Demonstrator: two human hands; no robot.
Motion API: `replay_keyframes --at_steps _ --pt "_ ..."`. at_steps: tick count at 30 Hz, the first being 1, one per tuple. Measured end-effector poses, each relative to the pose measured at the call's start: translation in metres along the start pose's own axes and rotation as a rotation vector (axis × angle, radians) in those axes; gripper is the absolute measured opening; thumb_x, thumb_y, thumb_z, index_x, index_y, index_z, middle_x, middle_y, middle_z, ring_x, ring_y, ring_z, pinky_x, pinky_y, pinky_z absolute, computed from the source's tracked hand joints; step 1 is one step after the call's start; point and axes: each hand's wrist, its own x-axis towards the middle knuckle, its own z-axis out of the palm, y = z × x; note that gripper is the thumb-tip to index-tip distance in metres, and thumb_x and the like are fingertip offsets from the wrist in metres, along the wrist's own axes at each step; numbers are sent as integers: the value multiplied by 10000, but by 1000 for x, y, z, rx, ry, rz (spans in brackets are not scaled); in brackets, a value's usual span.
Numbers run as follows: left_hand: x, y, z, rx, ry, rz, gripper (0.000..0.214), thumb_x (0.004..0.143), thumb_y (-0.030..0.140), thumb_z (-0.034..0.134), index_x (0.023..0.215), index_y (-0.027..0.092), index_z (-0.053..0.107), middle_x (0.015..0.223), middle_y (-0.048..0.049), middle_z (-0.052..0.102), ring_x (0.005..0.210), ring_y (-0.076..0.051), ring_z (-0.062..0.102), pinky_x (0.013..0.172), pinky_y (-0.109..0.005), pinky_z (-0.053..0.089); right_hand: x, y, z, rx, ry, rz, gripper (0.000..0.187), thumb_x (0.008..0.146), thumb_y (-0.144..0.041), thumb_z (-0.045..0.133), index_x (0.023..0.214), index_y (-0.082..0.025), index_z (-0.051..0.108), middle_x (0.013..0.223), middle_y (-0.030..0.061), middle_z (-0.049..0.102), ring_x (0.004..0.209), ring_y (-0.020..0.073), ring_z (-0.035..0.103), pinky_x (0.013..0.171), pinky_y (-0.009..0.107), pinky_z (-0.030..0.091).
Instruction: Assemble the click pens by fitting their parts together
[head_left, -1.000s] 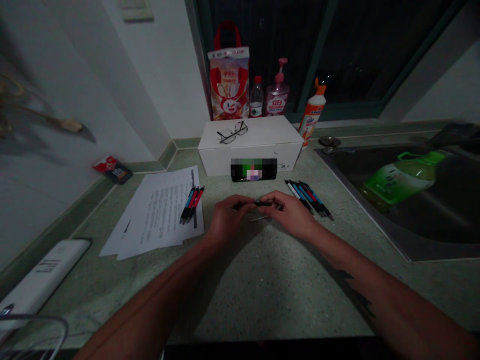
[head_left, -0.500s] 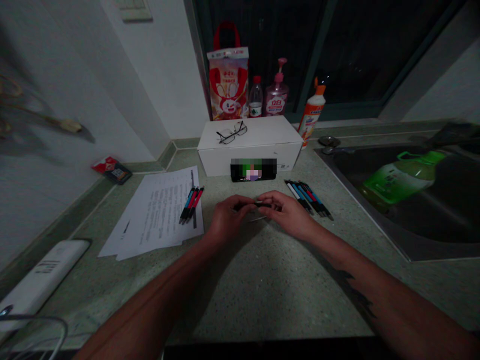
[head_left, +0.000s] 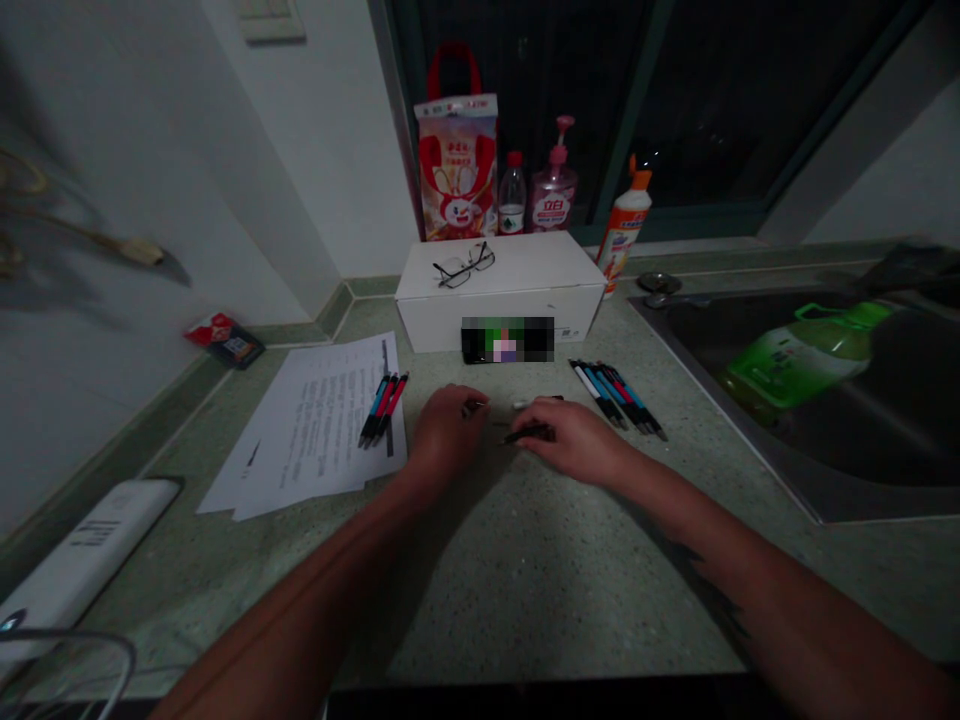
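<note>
At centre, the L hand (head_left: 448, 430) is curling its fingers round a small dark piece (head_left: 472, 408) (too blurred to ID), while the R hand (head_left: 574, 440) is pinching a dark pen part (head_left: 529, 433) in narrowed fingers — its tip pointing toward 9 o'clock, prob. so that end is exposed. A white piece (head_left: 520, 404) is lying on the desk (head_left: 525, 570) just past the R fingers, approx. 12 o'clock, w/in easy reach. Pens are lying in 2 grps — L grp (head_left: 384, 408) on papers (head_left: 315, 420) at 9 o'clock, R grp (head_left: 604, 393) at abt. 3, apparently spaced so they aren't mixing.
</note>
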Motion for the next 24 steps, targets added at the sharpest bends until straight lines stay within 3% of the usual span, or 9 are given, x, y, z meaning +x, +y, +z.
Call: replay_keyframes --at_steps 3,7,9,15,24 --pt "-1 -4 1 162 -65 57 143 867 163 614 892 185 753 940 -114 708 947 -284 659 861 -416 508 -3 -2 6 -92 -105 -21 172 860 -144 722 1002 -240 733 947 20 722 873 188 677 770 319 496" --pt "-2 -4 1 204 -103 84 167 883 153 588 890 172 753 948 -125 712 983 -295 654 876 -427 505 -3 -2 8 -174 -150 -23 154 884 -177 709 1020 -245 734 967 26 726 904 210 677 775 337 498" --pt "-1 -2 2 138 -89 66 158 895 171 594 914 185 751 979 -111 731 989 -279 661 895 -418 508 -2 -2 6 -201 -105 -13 141 905 -186 690 1029 -236 736 989 41 723 923 220 679 787 344 500" --pt "-2 11 -1 -306 -142 -17 98 899 216 644 928 207 738 930 -52 776 855 -206 703 834 -339 541 0 -2 -4 -139 198 31 135 935 -186 662 1047 -231 723 1025 50 733 966 219 687 836 348 506" --pt "-3 12 3 -524 -195 -93 28 844 170 698 859 187 714 864 -37 772 817 -181 714 808 -329 555 -1 -9 -4 -96 196 46 158 936 -186 655 1062 -249 727 1046 32 778 973 217 719 854 348 515"
